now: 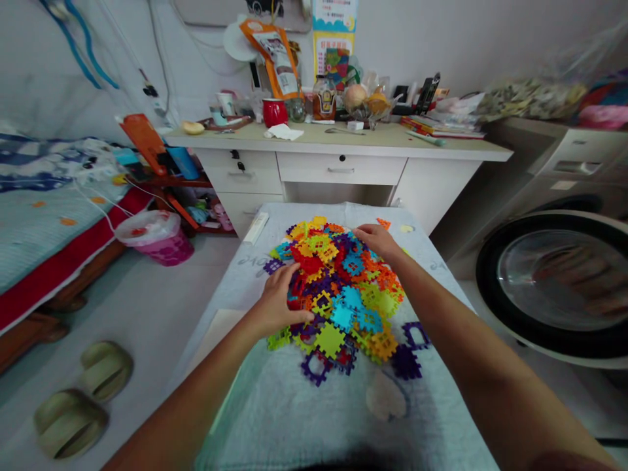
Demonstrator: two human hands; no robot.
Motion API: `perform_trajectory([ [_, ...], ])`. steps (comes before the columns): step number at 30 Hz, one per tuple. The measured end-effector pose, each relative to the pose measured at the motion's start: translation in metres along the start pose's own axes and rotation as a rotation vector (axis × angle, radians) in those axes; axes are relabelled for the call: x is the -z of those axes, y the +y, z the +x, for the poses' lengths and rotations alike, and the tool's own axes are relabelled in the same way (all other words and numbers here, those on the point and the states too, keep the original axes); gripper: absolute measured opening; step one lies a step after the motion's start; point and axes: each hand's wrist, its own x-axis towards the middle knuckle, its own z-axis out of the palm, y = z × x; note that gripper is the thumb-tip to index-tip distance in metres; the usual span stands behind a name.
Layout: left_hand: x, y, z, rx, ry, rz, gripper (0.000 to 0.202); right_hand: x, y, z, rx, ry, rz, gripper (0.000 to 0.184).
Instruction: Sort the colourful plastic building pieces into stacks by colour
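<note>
A heap of colourful plastic interlocking pieces [338, 288] lies on a cloth-covered table [314, 432]. They are flat squares with toothed edges, in yellow, green, orange, red, blue and purple. My left hand [278, 301] rests against the heap's left side, thumb and fingers apart. At the far right side, my right hand [377, 239] reaches over the pieces with its fingers stretched out; its fingertips touch or hover near the heap, and I cannot tell which. Near the front right lie a solid purple piece [406, 363] and a purple frame piece [417, 335].
A pale box [256, 228] lies at the table's far left corner. Beyond stands a white desk [338, 147] with jars, a red mug [275, 112] and books. A washing machine door [559, 288] hangs open at right. At left are a pink bin [161, 245], a bed and slippers [71, 422].
</note>
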Motion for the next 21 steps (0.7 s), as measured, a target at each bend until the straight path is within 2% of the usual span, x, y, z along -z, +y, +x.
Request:
perform_trajectory([
  [4,-0.016,-0.002,-0.046,0.016,-0.044,0.190,0.125,-0.007,0.023,0.025,-0.121,0.044,-0.162,0.053],
  [8,-0.032,-0.001,-0.059,0.026,-0.053,0.260,0.126,-0.023,0.026,0.033,-0.191,-0.094,-0.164,0.068],
  [13,-0.039,0.004,-0.035,0.012,0.037,0.209,0.110,-0.036,0.012,0.023,-0.099,-0.219,0.010,0.068],
  [18,-0.043,0.015,-0.002,0.057,0.167,0.150,0.105,-0.032,0.011,0.009,-0.092,-0.208,0.112,0.071],
  [21,-0.044,0.021,0.017,0.038,0.177,0.105,0.099,-0.031,0.014,0.003,-0.091,-0.237,0.275,0.070],
])
